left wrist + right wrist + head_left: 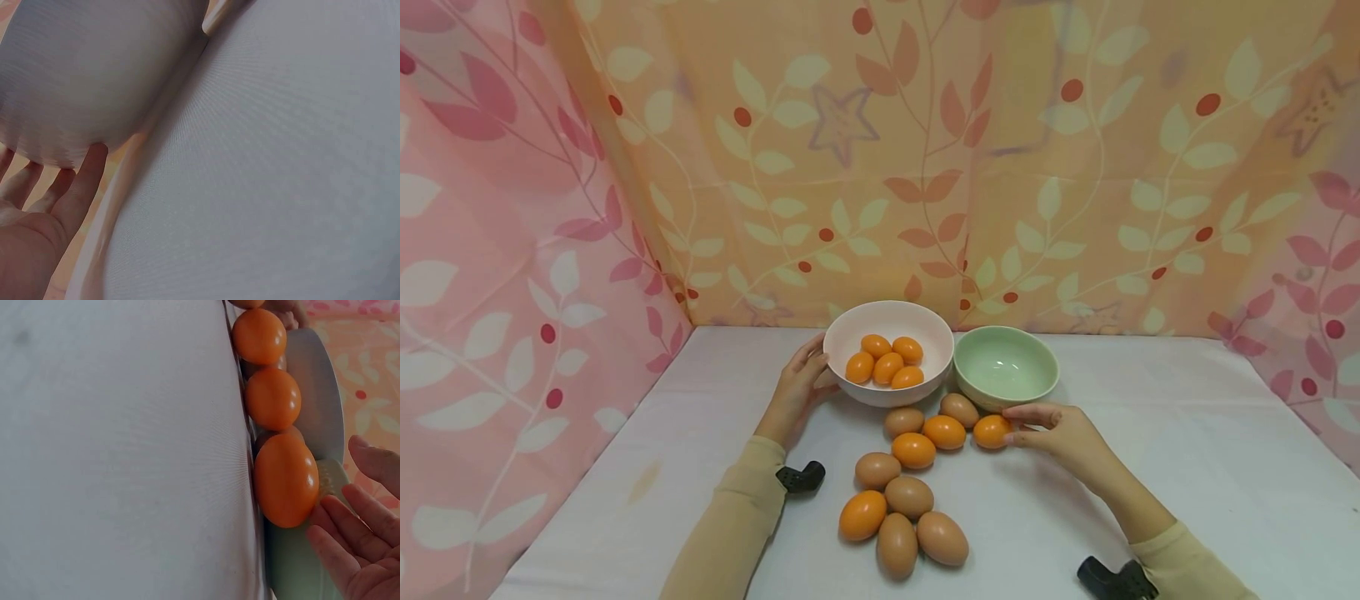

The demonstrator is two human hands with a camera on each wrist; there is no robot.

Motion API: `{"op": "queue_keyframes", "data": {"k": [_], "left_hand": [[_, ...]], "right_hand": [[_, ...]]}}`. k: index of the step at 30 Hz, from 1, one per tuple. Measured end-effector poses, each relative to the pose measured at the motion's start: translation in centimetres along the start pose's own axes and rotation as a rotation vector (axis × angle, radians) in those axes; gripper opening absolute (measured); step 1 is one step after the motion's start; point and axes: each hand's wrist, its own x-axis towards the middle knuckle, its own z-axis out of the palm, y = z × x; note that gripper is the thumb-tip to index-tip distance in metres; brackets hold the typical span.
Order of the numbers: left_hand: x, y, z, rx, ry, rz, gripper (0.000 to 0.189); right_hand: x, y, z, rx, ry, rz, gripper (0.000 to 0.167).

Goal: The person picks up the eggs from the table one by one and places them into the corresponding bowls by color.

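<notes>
My left hand (797, 383) rests against the outer left wall of the white bowl (838, 379); its extended fingers (92, 178) touch the bowl's side in the left wrist view. Several orange eggs (887, 367) lie inside that bowl. My right hand (1063, 437) is at the right end of an orange egg (992, 432) lying on the table. Its thumb and fingers are spread, with the fingertips (328, 540) beside the egg in the right wrist view; whether they touch it is hard to tell. Just behind this egg stands the light green bowl (1006, 367), with no eggs visible inside.
Loose brown eggs (910, 497) and orange eggs (862, 516) cluster in front of the bowls on the white tabletop (1022, 533). The two bowls stand side by side near the table's back edge. Floral cloth (925, 167) hangs behind and along both sides.
</notes>
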Motion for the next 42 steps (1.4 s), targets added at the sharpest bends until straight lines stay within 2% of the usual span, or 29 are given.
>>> {"op": "queue_keyframes", "data": {"k": [13,23,33,42], "left_hand": [[0.1,0.1,-0.1,0.006,0.003,-0.002,0.051],[0.1,0.0,-0.1,-0.016,0.006,-0.014,0.051],[0.0,0.1,-0.1,-0.018,0.004,-0.012,0.051],[0.1,0.0,0.0,-0.024,0.002,-0.015,0.052]], "right_hand": [[0.3,0.3,0.4,-0.062,-0.031,-0.016,0.046],[0.3,0.0,1.0,-0.019,-0.112,0.018,0.048],[0.6,-0.3,1.5,-0.031,-0.180,-0.054,0.049],[0.4,-0.6,1.6,-0.064,-0.168,-0.015,0.049]]}}
